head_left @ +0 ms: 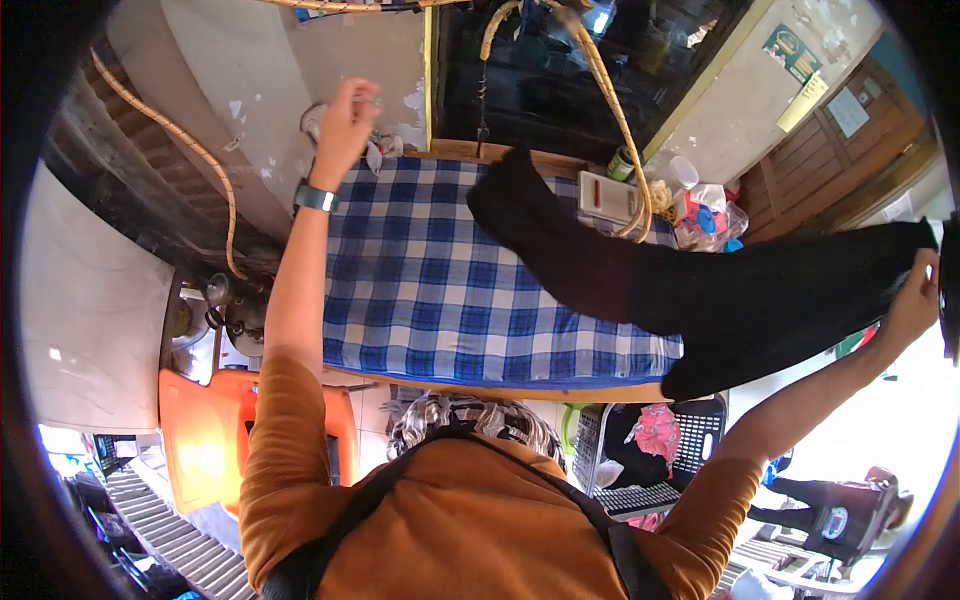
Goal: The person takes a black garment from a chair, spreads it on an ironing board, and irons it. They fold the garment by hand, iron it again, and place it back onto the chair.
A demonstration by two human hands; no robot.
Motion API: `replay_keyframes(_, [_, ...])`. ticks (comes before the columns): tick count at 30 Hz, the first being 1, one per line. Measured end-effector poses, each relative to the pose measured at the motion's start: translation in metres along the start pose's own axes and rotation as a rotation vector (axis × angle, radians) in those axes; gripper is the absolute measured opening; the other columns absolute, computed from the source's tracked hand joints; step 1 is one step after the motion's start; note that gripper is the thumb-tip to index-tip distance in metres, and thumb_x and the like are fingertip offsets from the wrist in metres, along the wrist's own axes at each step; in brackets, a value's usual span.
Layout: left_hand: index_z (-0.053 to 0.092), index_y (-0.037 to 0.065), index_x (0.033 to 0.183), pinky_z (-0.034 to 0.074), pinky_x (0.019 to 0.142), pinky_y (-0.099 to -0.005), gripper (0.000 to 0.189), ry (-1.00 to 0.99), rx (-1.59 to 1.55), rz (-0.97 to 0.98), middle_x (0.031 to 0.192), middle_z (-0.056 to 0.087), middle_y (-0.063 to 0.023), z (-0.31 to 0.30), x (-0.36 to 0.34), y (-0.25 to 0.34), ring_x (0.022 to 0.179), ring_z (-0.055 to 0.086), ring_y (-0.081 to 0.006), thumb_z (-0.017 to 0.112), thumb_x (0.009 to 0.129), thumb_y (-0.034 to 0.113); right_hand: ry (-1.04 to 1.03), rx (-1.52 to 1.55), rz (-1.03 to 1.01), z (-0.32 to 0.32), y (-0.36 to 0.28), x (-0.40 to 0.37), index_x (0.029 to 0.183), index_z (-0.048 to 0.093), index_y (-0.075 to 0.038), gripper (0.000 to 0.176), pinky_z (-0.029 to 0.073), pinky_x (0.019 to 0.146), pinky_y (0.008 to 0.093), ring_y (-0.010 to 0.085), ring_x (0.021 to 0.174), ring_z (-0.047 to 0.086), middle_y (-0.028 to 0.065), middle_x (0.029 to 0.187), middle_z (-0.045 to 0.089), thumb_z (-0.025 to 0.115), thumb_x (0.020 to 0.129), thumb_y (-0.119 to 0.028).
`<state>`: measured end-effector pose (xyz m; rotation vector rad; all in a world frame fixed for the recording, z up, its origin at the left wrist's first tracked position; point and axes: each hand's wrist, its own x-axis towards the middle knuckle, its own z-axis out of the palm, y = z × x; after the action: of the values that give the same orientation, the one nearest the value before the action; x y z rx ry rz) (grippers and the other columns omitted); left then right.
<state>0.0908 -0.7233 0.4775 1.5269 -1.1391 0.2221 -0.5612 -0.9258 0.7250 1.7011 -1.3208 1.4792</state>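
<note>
Black garment (pixel 790 300) stretched in the air from 3 o'clock in to 12 o'clock, cut too loosely folded to name as trousers or shirt. Gripped at its far 3 o'clock end by the right hand (pixel 908 300), with fingertips partly lost against the dark rim of the view. Out at 11 o'clock, raised and released, the left hand (pixel 350 118), fingers loosely bent and slightly blurred, above a dark wristwatch (pixel 317 198). Beneath the garment, partly covered by it, a blue-and-white checked cloth (pixel 420 270) on a wood-edged desk. At 2 o'clock, a pale lidded box (pixel 604 200), half behind a hanging striped cord (pixel 607 90), and crumpled plastic bags (pixel 708 215), contents unclear. Between 4 and 5 o'clock, a grey basket (pixel 702 440) with pink cloth (pixel 656 432) inside, near side hidden by the arm. At 8 o'clock, an orange plastic chair (pixel 205 440), partly behind the sleeve.
</note>
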Motion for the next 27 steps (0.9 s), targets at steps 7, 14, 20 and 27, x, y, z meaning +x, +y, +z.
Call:
replay_keyframes(7, [0.051, 0.007, 0.129, 0.041, 0.099, -0.0344, 0.046, -0.692, -0.843, 0.321, 0.137, 0.046, -0.0104, 0.125, -0.045, 0.188, 0.121, 0.049, -0.0204, 0.064, 0.088, 0.022, -0.307, 0.466, -0.576, -0.016, -0.148, -0.084, 0.09, 0.059, -0.002, 0.008, 0.047, 0.077, 0.0306, 0.021, 0.085, 0.06, 0.0108, 0.098, 0.064, 0.062, 0.083, -0.001])
replay_keyframes(14, [0.058, 0.001, 0.116, 0.049, 0.072, -0.0286, 0.038, -1.024, -0.806, 0.322, 0.095, 0.067, -0.0118, 0.2, -0.093, 0.198, 0.087, 0.061, -0.0132, 0.069, 0.083, 0.018, -0.095, 0.288, -0.346, -0.026, -0.109, -0.078, 0.087, 0.062, 0.001, 0.013, 0.048, 0.078, 0.0302, 0.0202, 0.084, 0.062, 0.0107, 0.096, 0.066, 0.065, 0.086, -0.013])
replay_keyframes(20, [0.061, 0.015, 0.101, 0.049, 0.064, -0.0466, 0.025, -0.978, 0.078, 0.321, 0.082, 0.065, -0.015, 0.203, -0.126, 0.04, 0.076, 0.062, -0.0369, 0.065, 0.077, 0.021, 0.225, -0.001, 0.171, -0.048, -0.025, -0.049, 0.099, 0.066, 0.001, 0.029, 0.045, 0.067, 0.0231, 0.0093, 0.071, 0.055, 0.0029, 0.075, 0.062, 0.064, 0.089, -0.026])
replay_keyframes(27, [0.063, 0.012, 0.094, 0.05, 0.062, -0.0394, 0.012, -0.825, 0.111, -0.106, 0.074, 0.063, -0.0108, 0.17, -0.095, 0.011, 0.07, 0.064, -0.0254, 0.057, 0.085, 0.018, 0.398, 0.137, 0.332, -0.042, -0.019, -0.051, 0.097, 0.068, 0.004, 0.036, 0.048, 0.065, 0.0256, 0.0129, 0.071, 0.059, 0.0077, 0.079, 0.067, 0.064, 0.086, -0.03])
